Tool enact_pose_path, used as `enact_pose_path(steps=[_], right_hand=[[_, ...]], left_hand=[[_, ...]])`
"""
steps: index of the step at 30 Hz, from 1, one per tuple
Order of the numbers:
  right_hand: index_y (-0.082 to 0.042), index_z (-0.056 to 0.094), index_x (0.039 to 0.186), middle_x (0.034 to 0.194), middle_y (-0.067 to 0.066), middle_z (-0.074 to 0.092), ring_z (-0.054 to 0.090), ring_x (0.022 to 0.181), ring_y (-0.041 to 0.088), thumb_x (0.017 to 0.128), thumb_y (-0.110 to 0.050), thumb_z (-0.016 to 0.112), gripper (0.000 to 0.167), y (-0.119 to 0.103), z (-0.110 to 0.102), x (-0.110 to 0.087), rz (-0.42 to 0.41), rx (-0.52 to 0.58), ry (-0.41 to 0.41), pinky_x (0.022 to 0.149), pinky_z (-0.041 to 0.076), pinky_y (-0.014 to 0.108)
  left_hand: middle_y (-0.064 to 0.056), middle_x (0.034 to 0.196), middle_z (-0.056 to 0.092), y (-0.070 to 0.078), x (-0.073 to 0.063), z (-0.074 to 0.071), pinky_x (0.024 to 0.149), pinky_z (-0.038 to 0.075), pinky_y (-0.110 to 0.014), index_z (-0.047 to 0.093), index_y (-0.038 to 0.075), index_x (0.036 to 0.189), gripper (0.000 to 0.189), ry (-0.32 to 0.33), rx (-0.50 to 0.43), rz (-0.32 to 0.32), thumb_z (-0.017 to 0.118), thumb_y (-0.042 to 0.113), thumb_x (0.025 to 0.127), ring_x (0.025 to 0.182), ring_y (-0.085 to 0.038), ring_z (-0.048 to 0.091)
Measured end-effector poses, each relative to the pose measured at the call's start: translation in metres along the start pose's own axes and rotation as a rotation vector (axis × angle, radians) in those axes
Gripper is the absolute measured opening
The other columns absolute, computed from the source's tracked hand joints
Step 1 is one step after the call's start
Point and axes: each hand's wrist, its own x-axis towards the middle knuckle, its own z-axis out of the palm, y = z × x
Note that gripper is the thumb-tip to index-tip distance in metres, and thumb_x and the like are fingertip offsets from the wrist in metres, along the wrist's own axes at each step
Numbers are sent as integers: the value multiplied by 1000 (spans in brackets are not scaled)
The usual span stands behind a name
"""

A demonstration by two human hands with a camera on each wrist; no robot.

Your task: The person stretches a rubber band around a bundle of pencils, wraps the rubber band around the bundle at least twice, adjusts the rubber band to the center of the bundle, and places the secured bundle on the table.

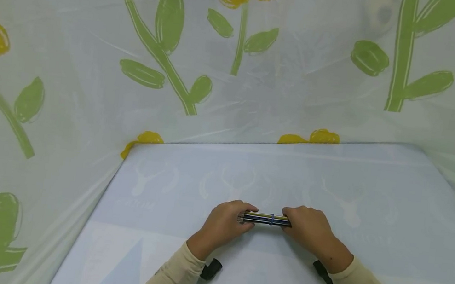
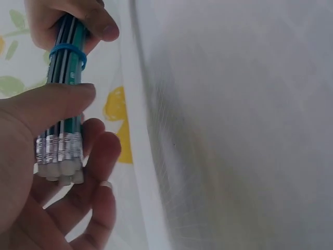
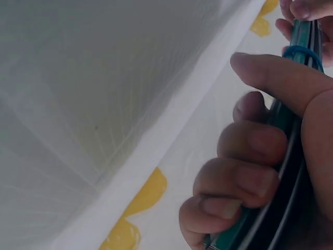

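Observation:
A bundle of pencils lies level between both hands above the table. Dark, green and striped barrels show, and a blue elastic band loops round them. My left hand pinches the bundle near the end with white erasers and silver ferrules. Its thumb crosses over the barrels in the left wrist view. At the other end, my right hand grips the pencils with curled fingers while its thumb extends near the band. The pencils' far tips are hidden by the right hand in the head view.
The table wears a pale blue-white cover with faint antler patterns. A whitish sheet printed with yellow flowers and green leaves hangs behind and at the sides. Under the wrists sit a dark piece at left and another at right.

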Motion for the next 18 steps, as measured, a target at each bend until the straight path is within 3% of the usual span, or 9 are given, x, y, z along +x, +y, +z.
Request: enact_pose_path(steps=[7, 18], right_hand=[[-14, 61, 80, 68, -6, 60, 47, 60, 12, 81, -10, 79, 18, -2, -3, 0, 22, 41, -95, 55, 42, 29], [-15, 62, 82, 73, -6, 61, 49, 65, 11, 79, -8, 79, 19, 5, 2, 1, 13, 151, -132, 60, 44, 30]], left_hand=[[5, 100, 73, -1, 0, 2, 66, 44, -16, 75, 19, 114, 32, -106, -2, -71, 81, 14, 83, 73, -1, 52], [3, 98, 72, -5, -1, 5, 63, 42, -17, 74, 17, 113, 33, -144, 4, -86, 80, 9, 82, 68, -2, 47]])
